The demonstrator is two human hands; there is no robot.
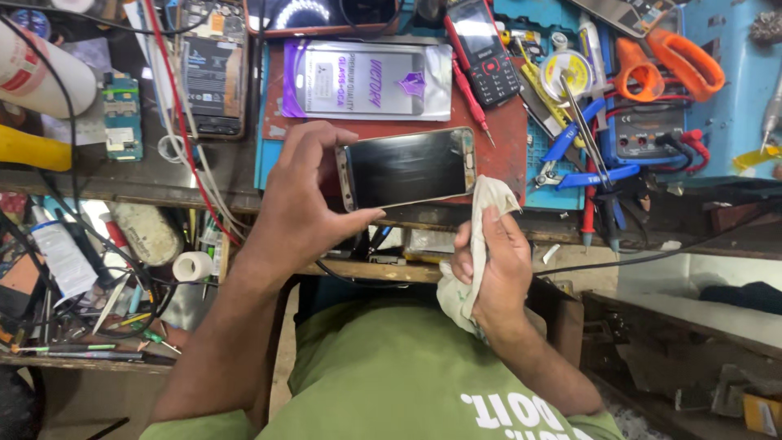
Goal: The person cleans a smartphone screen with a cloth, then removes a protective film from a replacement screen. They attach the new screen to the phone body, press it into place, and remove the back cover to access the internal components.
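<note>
Seen from the head camera, a smartphone (406, 168) with a gold-coloured frame and a dark, glossy, unlit screen is held level above the front edge of a cluttered repair bench (163, 175), its long side running left to right and its glass facing up. The left hand (303, 200) grasps it by the left end — thumb pressed along the near edge, fingers curled over the far edge — with the palm partly open around the phone's corner. The right hand (491, 265) is clenched around a crumpled off-white cloth (476, 244); one tip of the cloth rises to just beside the phone's lower right corner (whether it touches the glass cannot be told).

Behind the phone on a red work mat (505, 122) lies a flat packet (366, 80), white and purple, well apart from both hands. A small keypad phone (482, 50) with red trim rests beyond it, and to the right sit orange-handled scissors (668, 61), tweezers (582, 122) and blue-handled pliers (570, 155). At left — an opened handset (213, 69) showing its battery, a bare circuit board (122, 114) and a roll of white tape (193, 266) on a lower shelf.
</note>
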